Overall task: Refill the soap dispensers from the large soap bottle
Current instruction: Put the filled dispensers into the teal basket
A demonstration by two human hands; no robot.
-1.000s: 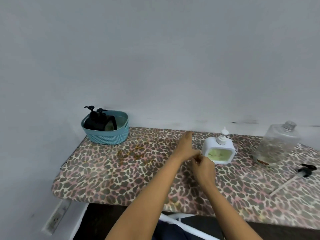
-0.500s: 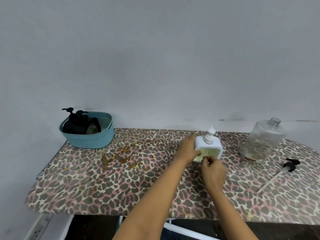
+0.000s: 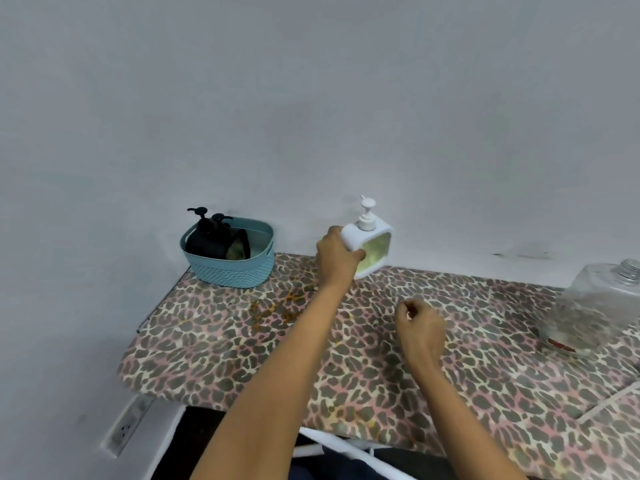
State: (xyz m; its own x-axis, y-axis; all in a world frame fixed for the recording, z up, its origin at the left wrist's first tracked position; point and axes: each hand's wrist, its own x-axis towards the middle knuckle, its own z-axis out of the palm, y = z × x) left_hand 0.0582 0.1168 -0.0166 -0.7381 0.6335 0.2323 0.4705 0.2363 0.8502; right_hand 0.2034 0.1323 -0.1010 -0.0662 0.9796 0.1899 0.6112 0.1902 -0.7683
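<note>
Soap dispenser (image 3: 372,245) is in my left hand (image 3: 334,259) right now. It's the white square one with the clear window and yellow-green soap showing through. My fingers (image 3: 336,233) and thumb are clamped round its left edge, and one digit lies across the front of the frame. It's up at about 12 o'clock from me, tipped a bit to one side and mostly in front of the wall (image 3: 311,116). As far as I can see it's off the table (image 3: 214,355). The white pump (image 3: 366,213) is on top of it.

My right hand (image 3: 422,327) hovers over the tabletop at roughly 1 o'clock, well apart from the dispenser. Its fingers are curled in toward the palm, thumb and forefinger close together. I can't tell if anything tiny is pinched there.

Further out, the big clear soap bottle (image 3: 588,306) is at 3 o'clock near the table's right end. Its cap is off, the threaded neck is bare, and there's only a little liquid at the bottom. A thin white tube (image 3: 609,401) lies on the cloth at 4 o'clock, cut off by the picture's edge.

The teal basket (image 3: 230,268) is at 10 o'clock in the back left corner by the wall, with two black pump bottles (image 3: 207,233) inside. Between the basket and my left arm there are orange-brown smears (image 3: 277,306) on the leopard-print cover. Down at 8 o'clock, below the table edge, is a wall socket (image 3: 128,424).
</note>
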